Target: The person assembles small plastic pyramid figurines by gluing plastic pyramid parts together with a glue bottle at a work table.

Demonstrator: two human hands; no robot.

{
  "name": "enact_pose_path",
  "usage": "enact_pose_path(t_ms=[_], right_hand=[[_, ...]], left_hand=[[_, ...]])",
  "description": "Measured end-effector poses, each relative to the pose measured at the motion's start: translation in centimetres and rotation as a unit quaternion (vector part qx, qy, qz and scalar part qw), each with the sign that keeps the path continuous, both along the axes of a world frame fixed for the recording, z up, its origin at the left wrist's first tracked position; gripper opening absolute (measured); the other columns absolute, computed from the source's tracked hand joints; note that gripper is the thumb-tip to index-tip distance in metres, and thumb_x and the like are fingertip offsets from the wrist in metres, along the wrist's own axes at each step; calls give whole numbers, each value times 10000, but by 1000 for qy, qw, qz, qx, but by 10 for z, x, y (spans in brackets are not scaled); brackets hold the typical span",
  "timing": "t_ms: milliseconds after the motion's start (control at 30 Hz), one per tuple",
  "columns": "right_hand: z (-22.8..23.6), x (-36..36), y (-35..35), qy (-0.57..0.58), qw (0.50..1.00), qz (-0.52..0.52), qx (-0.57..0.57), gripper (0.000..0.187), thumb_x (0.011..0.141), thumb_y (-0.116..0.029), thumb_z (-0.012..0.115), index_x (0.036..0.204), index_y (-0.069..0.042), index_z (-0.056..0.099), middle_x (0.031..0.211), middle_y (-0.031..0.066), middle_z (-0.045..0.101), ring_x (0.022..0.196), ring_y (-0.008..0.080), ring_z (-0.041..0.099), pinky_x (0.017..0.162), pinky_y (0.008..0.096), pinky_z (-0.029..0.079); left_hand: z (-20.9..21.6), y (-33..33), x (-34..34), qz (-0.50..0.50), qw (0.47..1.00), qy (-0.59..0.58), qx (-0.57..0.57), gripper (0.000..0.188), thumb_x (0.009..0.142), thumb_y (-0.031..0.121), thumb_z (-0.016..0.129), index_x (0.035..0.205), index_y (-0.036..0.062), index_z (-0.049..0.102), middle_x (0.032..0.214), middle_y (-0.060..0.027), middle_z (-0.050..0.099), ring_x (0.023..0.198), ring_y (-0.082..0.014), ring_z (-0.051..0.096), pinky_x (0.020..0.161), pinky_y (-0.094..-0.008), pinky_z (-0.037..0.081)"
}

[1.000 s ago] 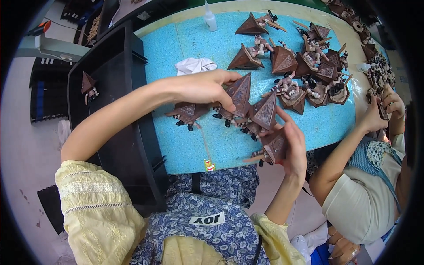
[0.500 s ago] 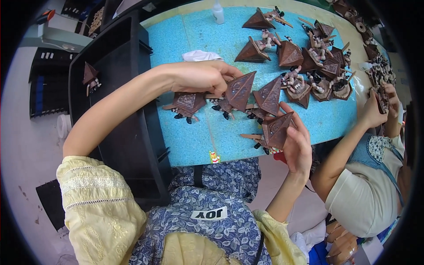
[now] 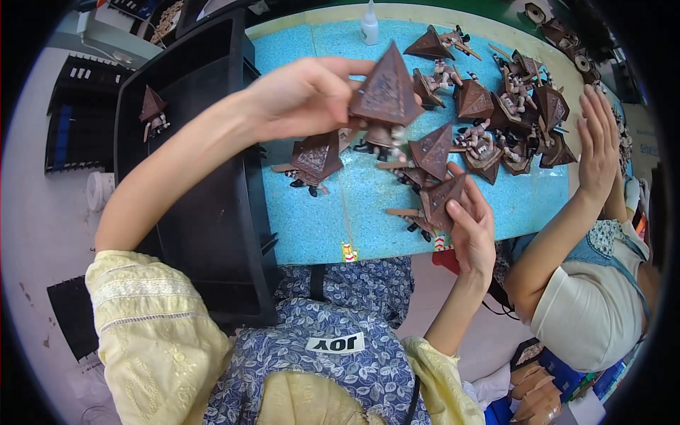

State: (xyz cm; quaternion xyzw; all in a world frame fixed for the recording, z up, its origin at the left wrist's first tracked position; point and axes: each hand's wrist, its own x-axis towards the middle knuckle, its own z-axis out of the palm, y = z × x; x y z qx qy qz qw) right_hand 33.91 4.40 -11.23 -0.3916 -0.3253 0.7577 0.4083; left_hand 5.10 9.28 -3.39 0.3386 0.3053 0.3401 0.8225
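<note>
The lifted figurine point(image 3: 386, 88), topped by a brown pyramid, is clamped in the left hand point(image 3: 304, 99) and is raised over the left half of the blue tabletop point(image 3: 312, 219). The near figurine point(image 3: 440, 204) is gripped between thumb and fingers by the right hand point(image 3: 471, 219), just above or on the tabletop's near edge; which of the two cannot be told.

Only one piece, the tray figurine point(image 3: 151, 106), is seen laid in the black tray point(image 3: 205, 227), which is placed along the tabletop's left edge; most of its floor is left uncovered. Outside it, the left-edge figurine point(image 3: 316, 157) and the middle figurine point(image 3: 432, 152) are held by neither hand. A larger cluster of figurines point(image 3: 524, 106) is left toward the tabletop's far right corner. The work is therefore judged to be at an early stage, though whether the clustered pieces are finished cannot be told.
</note>
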Motion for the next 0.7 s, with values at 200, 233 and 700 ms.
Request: enact_pose_path(t_ms=[200,233,700], right_hand=[[-11,-15,10,-65,996,4,55,480,905,-76,597,1341,40,434,1139,115,621,1014,148,588,908,287,448],[-10,-14,8,-152,985,-26,82,418,930,-111,567,1306,46,473,1141,121,621,1015,143,585,902,283,447],[52,-35,-110,-65,992,102,35,697,849,-187,690,1395,33,315,1299,142,481,1203,188,468,942,301,424]], left_hand=[[32,-40,-15,39,998,6,-40,941,495,40,548,1393,-66,291,1413,-263,368,1352,-328,332,1146,-415,214],[34,-49,-16,52,997,11,-63,951,493,50,553,1397,-67,281,1410,-269,368,1342,-341,346,1144,-418,217],[10,-147,45,-63,988,32,-138,850,709,-89,565,1444,30,154,1391,-118,350,1270,-209,392,1015,-362,371]])
